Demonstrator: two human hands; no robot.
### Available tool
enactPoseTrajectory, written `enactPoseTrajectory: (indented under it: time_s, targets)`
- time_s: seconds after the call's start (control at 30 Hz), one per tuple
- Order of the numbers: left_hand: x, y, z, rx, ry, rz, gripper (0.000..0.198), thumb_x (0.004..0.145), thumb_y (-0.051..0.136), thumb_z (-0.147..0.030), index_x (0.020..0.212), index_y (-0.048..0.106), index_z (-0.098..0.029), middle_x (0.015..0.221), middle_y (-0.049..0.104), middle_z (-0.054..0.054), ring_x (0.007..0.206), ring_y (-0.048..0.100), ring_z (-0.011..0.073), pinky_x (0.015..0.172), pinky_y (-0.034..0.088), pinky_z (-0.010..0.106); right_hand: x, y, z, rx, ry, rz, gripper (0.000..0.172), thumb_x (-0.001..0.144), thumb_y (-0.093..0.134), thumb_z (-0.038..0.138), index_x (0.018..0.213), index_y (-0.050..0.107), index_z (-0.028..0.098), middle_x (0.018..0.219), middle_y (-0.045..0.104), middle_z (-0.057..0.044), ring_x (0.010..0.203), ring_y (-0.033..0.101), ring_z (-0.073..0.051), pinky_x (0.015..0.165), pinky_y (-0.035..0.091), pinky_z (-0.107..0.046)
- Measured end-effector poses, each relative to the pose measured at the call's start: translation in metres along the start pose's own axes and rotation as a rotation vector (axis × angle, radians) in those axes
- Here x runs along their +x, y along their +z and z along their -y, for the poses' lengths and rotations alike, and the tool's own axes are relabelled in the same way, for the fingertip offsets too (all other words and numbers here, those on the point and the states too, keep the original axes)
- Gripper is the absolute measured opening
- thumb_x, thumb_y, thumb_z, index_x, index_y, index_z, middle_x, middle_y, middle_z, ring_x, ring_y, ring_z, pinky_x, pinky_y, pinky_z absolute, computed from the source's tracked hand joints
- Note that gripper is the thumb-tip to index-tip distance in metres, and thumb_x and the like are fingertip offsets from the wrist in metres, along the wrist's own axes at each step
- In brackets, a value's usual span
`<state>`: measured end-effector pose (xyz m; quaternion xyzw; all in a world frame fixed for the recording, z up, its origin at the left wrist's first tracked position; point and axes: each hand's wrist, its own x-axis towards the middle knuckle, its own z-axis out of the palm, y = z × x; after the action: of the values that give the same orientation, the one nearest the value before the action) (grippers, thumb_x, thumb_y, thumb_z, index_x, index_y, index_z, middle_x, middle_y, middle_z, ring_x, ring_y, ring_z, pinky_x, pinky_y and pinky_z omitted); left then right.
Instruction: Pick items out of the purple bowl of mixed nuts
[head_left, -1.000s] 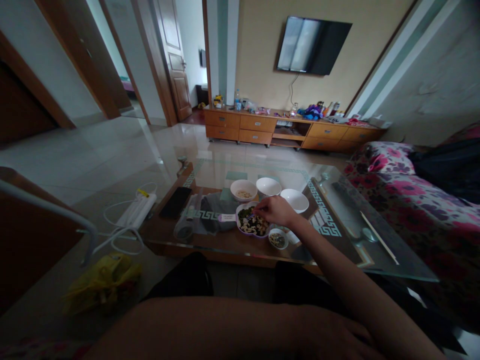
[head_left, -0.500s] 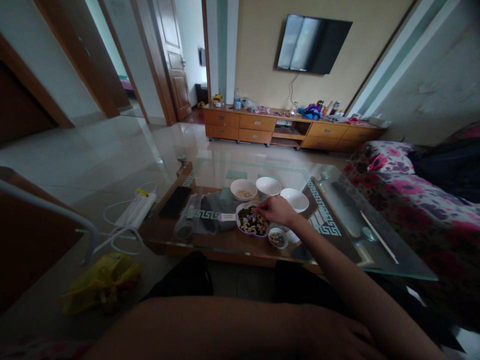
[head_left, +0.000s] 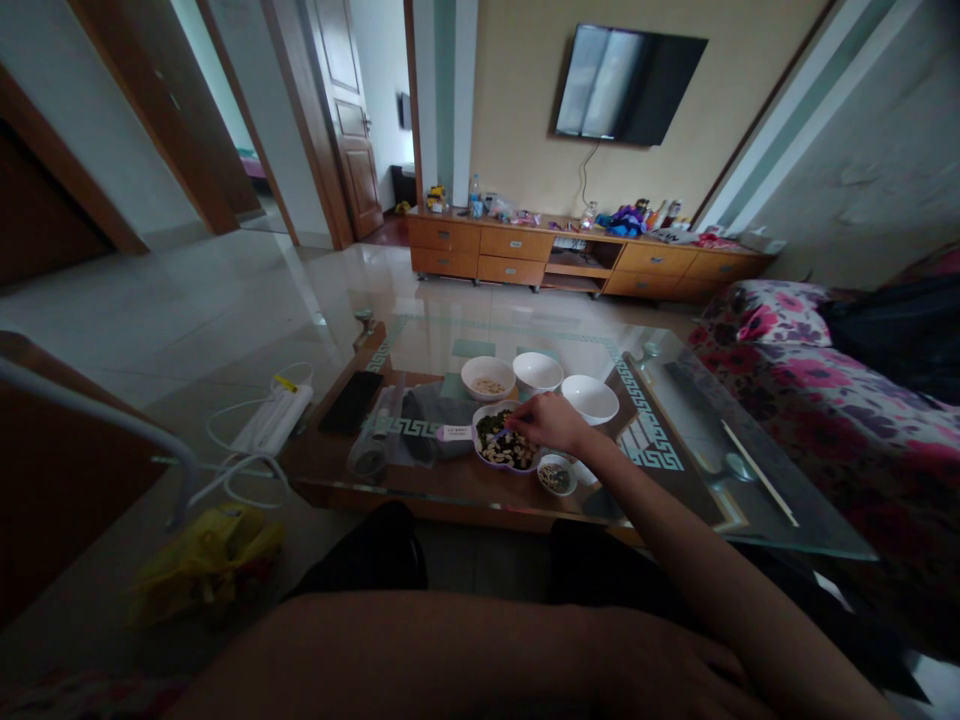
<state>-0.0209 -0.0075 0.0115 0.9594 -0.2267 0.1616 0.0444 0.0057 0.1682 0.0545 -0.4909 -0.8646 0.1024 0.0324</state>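
My right hand [head_left: 553, 422] reaches over a purple-rimmed dish [head_left: 501, 467] of mixed nuts and dried pieces, its fingers pinched at the contents; what they hold is too small to make out. Behind the dish stand a white bowl [head_left: 487, 380] with some pale pieces in it, a second white bowl [head_left: 537, 372] and a third white bowl [head_left: 590, 398]. A small bowl [head_left: 556, 476] with seed-like bits sits in front, below my right wrist. My left hand [head_left: 675, 660] lies dark and blurred at the bottom, under the right forearm, its fingers hard to make out.
The glass table [head_left: 780, 530] carries a black phone-like object [head_left: 351, 402], clear plastic bags [head_left: 397, 430] and chopsticks [head_left: 759, 473]. On the floor at left are a power strip [head_left: 274, 420] and a yellow bag [head_left: 206, 565]. A flowered sofa [head_left: 825, 370] borders the right side.
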Motion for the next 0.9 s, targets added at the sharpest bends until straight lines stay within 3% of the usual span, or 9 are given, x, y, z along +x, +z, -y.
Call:
enactPoseTrajectory:
  time_s: [0.13,0.2,0.27,0.37,0.5,0.6,0.73,0.9]
  targets:
    - [0.0,0.015,0.003,0.048,-0.576,0.102,0.054,0.083,0.048,-0.079,0.099,0.078,-0.037,0.119,0.069,0.009,0.117,0.066,0.0316,0.068,0.055,0.046,0.0,0.0,0.002,-0.017,-0.048,-0.013,0.023,0.099,0.066,0.031,0.1,0.088,0.022,0.09,0.083,-0.008,0.073,0.073,-0.021,0.067,0.046,-0.029]
    - [0.0,0.021,0.005,0.107,-0.651,0.094,0.06,0.082,0.044,-0.083,0.095,0.078,-0.034,0.111,0.069,0.012,0.106,0.068,0.033,0.064,0.053,0.046,0.0,0.0,0.001,-0.016,-0.062,-0.039,0.021,0.099,0.067,0.029,0.1,0.088,0.023,0.092,0.084,-0.008,0.076,0.074,-0.021,0.068,0.046,-0.029]
    - [0.0,0.023,0.008,0.072,-0.554,0.059,0.061,0.082,0.044,-0.083,0.098,0.078,-0.035,0.112,0.069,0.011,0.106,0.068,0.032,0.064,0.053,0.044,0.0,-0.001,-0.002,-0.001,-0.046,-0.105,0.023,0.1,0.065,0.029,0.103,0.087,0.023,0.095,0.084,-0.008,0.079,0.075,-0.021,0.069,0.046,-0.029]
    - [-0.001,0.013,0.011,-0.069,-0.266,-0.008,0.05,0.084,0.051,-0.074,0.109,0.078,-0.04,0.128,0.068,0.004,0.12,0.065,0.0289,0.07,0.056,0.043,0.002,-0.002,-0.007,0.015,0.051,-0.278,0.028,0.105,0.061,0.034,0.109,0.086,0.025,0.102,0.085,-0.007,0.085,0.077,-0.023,0.07,0.046,-0.029]
    - [-0.01,-0.008,0.008,-0.087,0.077,0.012,0.037,0.096,0.048,-0.046,0.113,0.08,-0.039,0.14,0.066,-0.002,0.136,0.057,0.0206,0.1,0.055,0.036,0.01,0.0,-0.012,0.006,0.198,-0.443,0.032,0.107,0.058,0.039,0.114,0.086,0.025,0.108,0.084,-0.008,0.092,0.078,-0.025,0.073,0.048,-0.03]
    - [-0.019,-0.019,0.001,0.046,0.138,0.022,0.048,0.103,0.036,-0.037,0.117,0.082,-0.031,0.138,0.068,0.002,0.136,0.057,0.0208,0.113,0.047,0.034,0.018,0.002,-0.011,-0.011,0.255,-0.451,0.032,0.107,0.057,0.039,0.116,0.085,0.026,0.111,0.084,-0.007,0.095,0.077,-0.026,0.075,0.049,-0.03]
    - [-0.027,-0.021,-0.006,0.115,0.12,-0.012,0.052,0.104,0.032,-0.031,0.123,0.08,-0.029,0.139,0.068,0.003,0.133,0.06,0.0228,0.111,0.049,0.038,0.021,-0.003,-0.006,0.005,0.291,-0.482,0.033,0.108,0.055,0.041,0.119,0.084,0.028,0.115,0.083,-0.007,0.098,0.077,-0.025,0.078,0.05,-0.03]
    - [-0.022,-0.02,-0.007,0.098,0.145,-0.025,0.054,0.104,0.03,-0.029,0.125,0.079,-0.028,0.139,0.068,0.003,0.134,0.059,0.0228,0.112,0.048,0.038,0.008,-0.018,-0.004,0.08,0.155,-0.53,0.029,0.106,0.059,0.037,0.112,0.085,0.027,0.111,0.084,-0.006,0.096,0.077,-0.023,0.078,0.049,-0.028]
